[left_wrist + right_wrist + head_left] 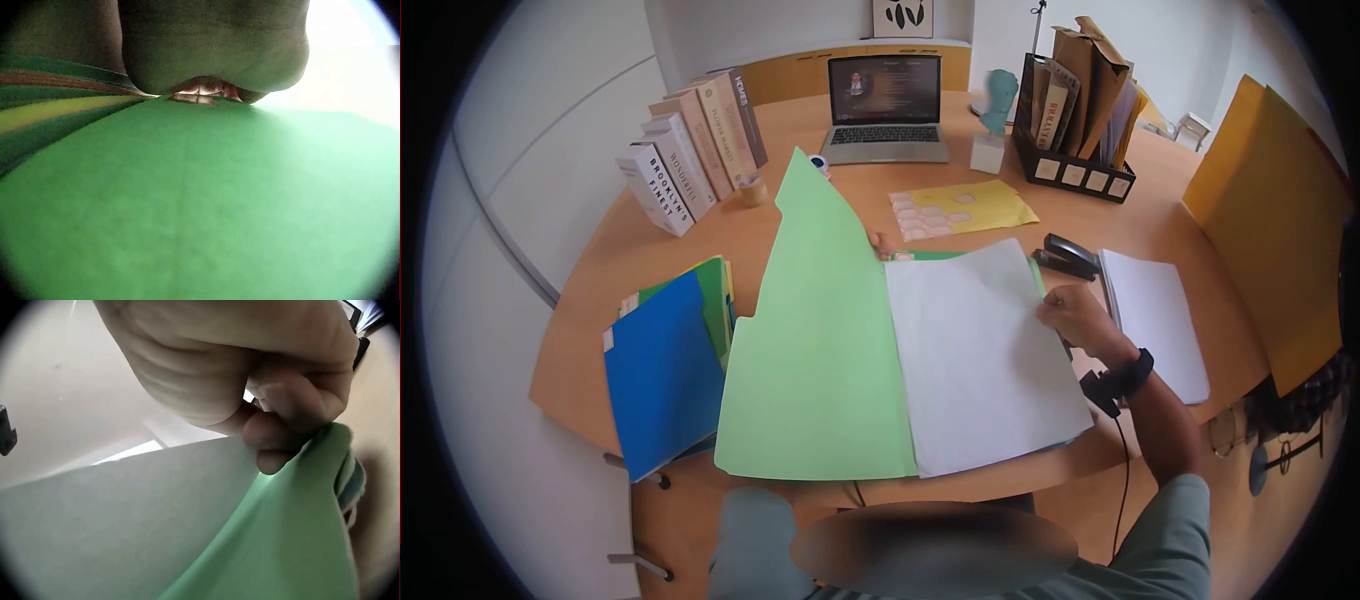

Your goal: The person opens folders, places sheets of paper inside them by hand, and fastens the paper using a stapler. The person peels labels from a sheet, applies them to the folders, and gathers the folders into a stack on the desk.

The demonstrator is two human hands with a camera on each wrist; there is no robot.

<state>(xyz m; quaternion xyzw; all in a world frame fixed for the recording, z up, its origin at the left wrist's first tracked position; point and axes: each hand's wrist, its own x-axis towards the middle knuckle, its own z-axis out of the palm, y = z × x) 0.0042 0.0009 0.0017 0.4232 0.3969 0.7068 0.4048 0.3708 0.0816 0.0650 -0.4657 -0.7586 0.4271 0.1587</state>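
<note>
A light green file folder stands spread in front of me, its left cover raised. White paper sheets lie against its right side. My left hand is mostly hidden behind the raised cover; only fingers show near the fold at the top. Up close in the left wrist view, that hand grips the folder's edge. At the right side my right hand has curled fingers. The right wrist view shows this hand pinching the green folder edge beside the white sheet.
Blue and green folders lie at the left. A black stapler and a paper stack sit right. Behind are a yellow patterned envelope, laptop, upright books, white-based bust and black file holder.
</note>
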